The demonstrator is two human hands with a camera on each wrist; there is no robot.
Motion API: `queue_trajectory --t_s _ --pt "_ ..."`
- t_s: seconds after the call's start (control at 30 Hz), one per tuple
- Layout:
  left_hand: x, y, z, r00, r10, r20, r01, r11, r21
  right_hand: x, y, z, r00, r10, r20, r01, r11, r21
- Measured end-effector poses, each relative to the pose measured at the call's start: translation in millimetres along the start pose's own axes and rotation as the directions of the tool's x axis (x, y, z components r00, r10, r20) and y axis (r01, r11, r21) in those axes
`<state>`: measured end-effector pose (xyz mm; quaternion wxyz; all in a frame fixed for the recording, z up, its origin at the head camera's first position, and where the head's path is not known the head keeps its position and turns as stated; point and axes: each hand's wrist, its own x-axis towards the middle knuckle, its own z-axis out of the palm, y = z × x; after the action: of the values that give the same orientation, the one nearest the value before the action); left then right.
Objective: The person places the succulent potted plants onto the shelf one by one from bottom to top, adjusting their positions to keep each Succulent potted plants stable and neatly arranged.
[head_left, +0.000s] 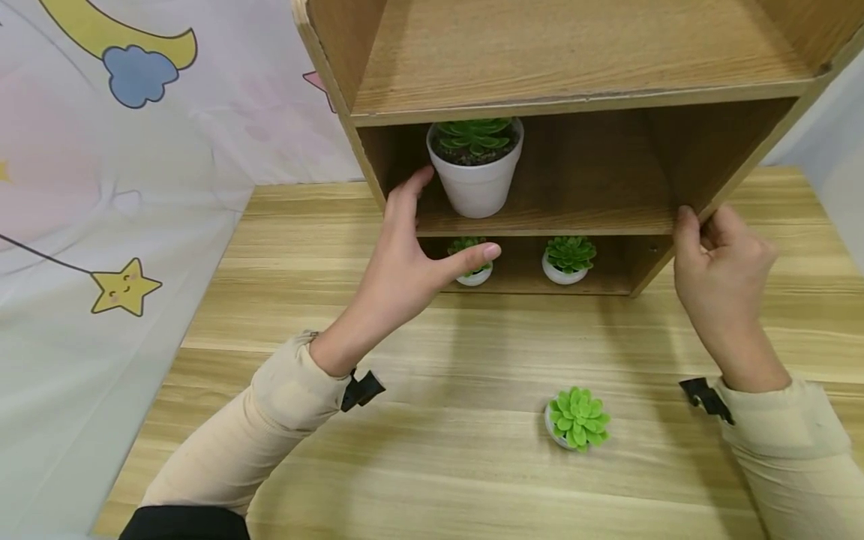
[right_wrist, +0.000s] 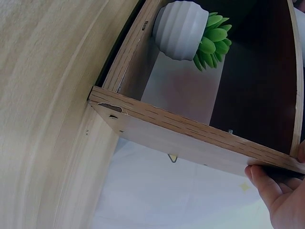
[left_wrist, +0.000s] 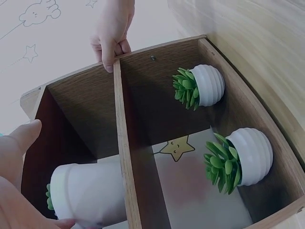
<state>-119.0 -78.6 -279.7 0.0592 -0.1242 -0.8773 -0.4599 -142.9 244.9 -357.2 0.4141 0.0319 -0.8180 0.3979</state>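
A wooden shelf unit [head_left: 580,101] stands on the table. In its middle compartment is a tall white pot [head_left: 478,191] with a green succulent. My left hand [head_left: 401,262] reaches up to that pot, its fingertips by the pot's left side and the thumb spread away in front. In the left wrist view the same pot [left_wrist: 86,191] lies between thumb and fingers. My right hand [head_left: 725,270] grips the front edge of the unit's right side panel between thumb and curled fingers, at the height of the middle board.
Two small succulents in ribbed white pots [left_wrist: 208,86] [left_wrist: 252,155] sit in the bottom compartment. Another small potted succulent [head_left: 578,420] stands on the wood-grain table [head_left: 432,465] in front of the unit. A cloth with printed stars [head_left: 127,287] hangs at the left and behind.
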Motion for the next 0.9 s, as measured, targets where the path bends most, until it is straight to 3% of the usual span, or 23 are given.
queue_trajectory --t_s 0.5,0.9 --pt "-5.0 -0.7 1.3 1.0 0.012 -0.008 -0.012 0.999 0.05 1.2 1 -1 1.0 -0.019 -0.011 0.019 1.0 -0.009" --pt "-11.7 -2.9 4.7 0.998 0.057 -0.04 -0.054 0.996 0.071 1.1 -2 -1 1.0 -0.014 -0.002 0.014 1.0 0.0"
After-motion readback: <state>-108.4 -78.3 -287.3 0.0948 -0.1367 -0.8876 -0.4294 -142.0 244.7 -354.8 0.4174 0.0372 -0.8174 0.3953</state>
